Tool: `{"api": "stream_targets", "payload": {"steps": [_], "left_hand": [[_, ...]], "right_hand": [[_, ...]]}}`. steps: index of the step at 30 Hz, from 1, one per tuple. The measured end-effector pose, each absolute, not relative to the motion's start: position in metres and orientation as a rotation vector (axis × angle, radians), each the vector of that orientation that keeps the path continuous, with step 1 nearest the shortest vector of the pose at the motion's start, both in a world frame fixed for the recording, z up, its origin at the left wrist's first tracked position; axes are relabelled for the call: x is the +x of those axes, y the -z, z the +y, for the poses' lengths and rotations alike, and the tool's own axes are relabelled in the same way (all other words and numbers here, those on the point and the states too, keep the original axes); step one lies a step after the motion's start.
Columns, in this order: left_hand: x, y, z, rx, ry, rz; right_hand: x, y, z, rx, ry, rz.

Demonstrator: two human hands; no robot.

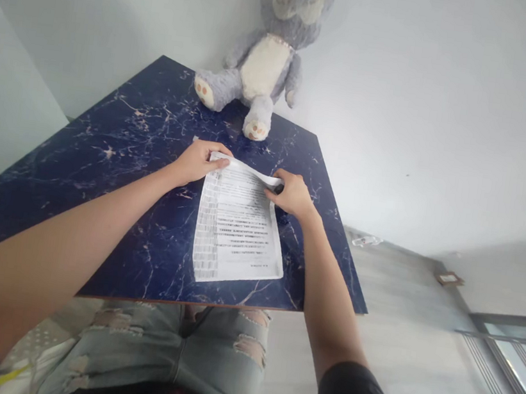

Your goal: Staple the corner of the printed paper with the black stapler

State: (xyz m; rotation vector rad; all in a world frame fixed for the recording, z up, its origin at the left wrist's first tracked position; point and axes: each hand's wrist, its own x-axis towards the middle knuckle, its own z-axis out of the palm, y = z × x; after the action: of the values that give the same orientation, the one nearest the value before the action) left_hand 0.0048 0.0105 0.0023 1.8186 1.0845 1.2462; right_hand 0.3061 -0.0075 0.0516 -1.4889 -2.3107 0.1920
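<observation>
A white sheet of printed paper (244, 227) lies on the blue marble-patterned table (98, 156), its lower edge towards me. Its far edge is lifted and curls between my hands. My left hand (199, 163) pinches the far left corner, thumb on top of the page. At the far right corner, my right hand (292, 193) grips the edge between thumb and fingers, and the paper bends there. Rows of dark print cover the page, too small to read, with a column of grey blocks along the left side. Whether it is one sheet or several, I cannot tell.
A grey plush toy (265, 68) sits on the far part of the table against the pale wall (424, 115). The table's near edge is just before my jeans (165, 352). On the right, a small brown-and-white object (450, 278) lies on the floor (370, 340).
</observation>
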Motion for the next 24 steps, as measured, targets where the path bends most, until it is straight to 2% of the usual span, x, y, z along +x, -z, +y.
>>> {"api": "stream_targets", "payload": {"steps": [6, 10, 12, 14, 16, 19, 24], "left_hand": [[0.006, -0.001, 0.014, 1.931, -1.166, 1.174], [0.011, -0.002, 0.011, 2.116, -1.250, 1.306], [0.014, 0.001, 0.009, 2.280, -1.152, 1.236], [0.017, 0.005, 0.007, 2.439, -0.893, 1.095], [0.019, 0.010, 0.008, 2.510, -0.706, 1.032], [0.018, 0.015, 0.010, 2.534, -0.707, 1.025], [0.016, 0.013, 0.008, 2.564, -0.720, 1.119]], "right_hand": [[0.321, -0.047, -0.004, -1.435, -0.325, -2.355], [0.331, -0.049, 0.000, -1.653, -0.076, -1.905], [0.326, -0.056, -0.004, -1.626, 0.018, -1.767], [0.313, -0.063, -0.014, -1.486, -0.109, -1.849], [0.293, -0.066, -0.027, -1.322, -0.392, -2.051], [0.261, -0.060, -0.045, -1.126, -0.712, -2.295], [0.232, -0.053, -0.055, -1.034, -0.639, -2.448]]}}
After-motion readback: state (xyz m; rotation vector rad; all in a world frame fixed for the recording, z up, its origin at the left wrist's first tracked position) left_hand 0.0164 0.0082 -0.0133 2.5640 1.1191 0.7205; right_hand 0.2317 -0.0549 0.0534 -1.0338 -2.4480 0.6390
